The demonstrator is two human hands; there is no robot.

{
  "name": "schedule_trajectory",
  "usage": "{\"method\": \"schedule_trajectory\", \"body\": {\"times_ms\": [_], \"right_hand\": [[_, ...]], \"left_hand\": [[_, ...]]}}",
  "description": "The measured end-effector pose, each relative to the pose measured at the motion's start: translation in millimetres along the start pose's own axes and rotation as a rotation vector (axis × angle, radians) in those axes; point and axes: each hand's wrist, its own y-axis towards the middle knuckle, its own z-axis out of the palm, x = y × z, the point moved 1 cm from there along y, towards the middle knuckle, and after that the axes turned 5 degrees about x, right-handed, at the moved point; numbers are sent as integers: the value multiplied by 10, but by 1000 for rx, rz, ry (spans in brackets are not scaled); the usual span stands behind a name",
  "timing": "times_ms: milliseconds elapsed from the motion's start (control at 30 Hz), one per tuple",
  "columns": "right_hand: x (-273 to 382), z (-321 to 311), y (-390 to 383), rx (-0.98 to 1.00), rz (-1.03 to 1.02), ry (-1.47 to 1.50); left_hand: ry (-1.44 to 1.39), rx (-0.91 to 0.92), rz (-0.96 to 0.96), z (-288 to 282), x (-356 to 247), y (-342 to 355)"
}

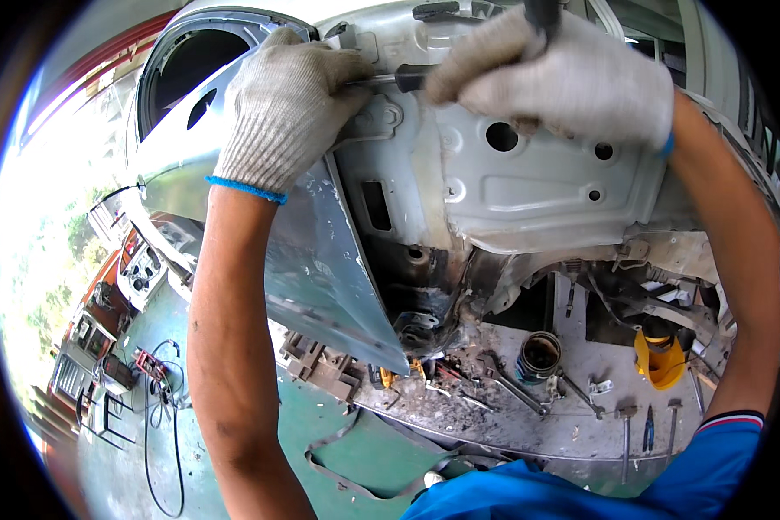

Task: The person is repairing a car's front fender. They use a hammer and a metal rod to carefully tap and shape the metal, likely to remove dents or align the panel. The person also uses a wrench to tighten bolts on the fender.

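My left hand (290,117), in a white knit glove with a blue cuff, is closed around the metal shaft of a screwdriver-like tool (412,76) with a black handle, against the car's panel edge. My right hand (555,82), gloved and slightly blurred, grips an upright black tool handle (542,16); the tool's far end is out of view. Its fingers are close beside the horizontal tool's handle. Under both hands is a pale sheet-metal body panel (550,199) with round holes and a bracket (381,113). A loose-looking blue-grey outer panel (312,277) stands below my left hand.
Below, a grimy work surface (442,407) bears wrenches (516,390), pliers (648,429), a drill (386,373), a dark can (539,355) and a yellow container (659,362). Equipment (152,368) with black hoses sits on the green floor at left; a strap (347,472) lies below.
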Motion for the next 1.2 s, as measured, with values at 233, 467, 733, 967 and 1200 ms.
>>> {"method": "schedule_trajectory", "body": {"times_ms": [233, 467, 733, 967, 1200], "right_hand": [[-135, -417, 25, 274, -793, -1603], [-89, -405, 152, 391, -399, -687], [-178, -437, 61, 268, -678, -1125], [-119, -433, 164, 214, -693, -1322], [-143, -433, 10, 174, -734, -1474]], "left_hand": [[-4, -22, -16, 14, -36, 48], [14, -21, 18, 4, 65, -43], [-7, -16, -31, -4, -31, 33], [-7, 3, -4, -8, -40, 4], [-7, 22, -8, -52, -42, 52]]}}
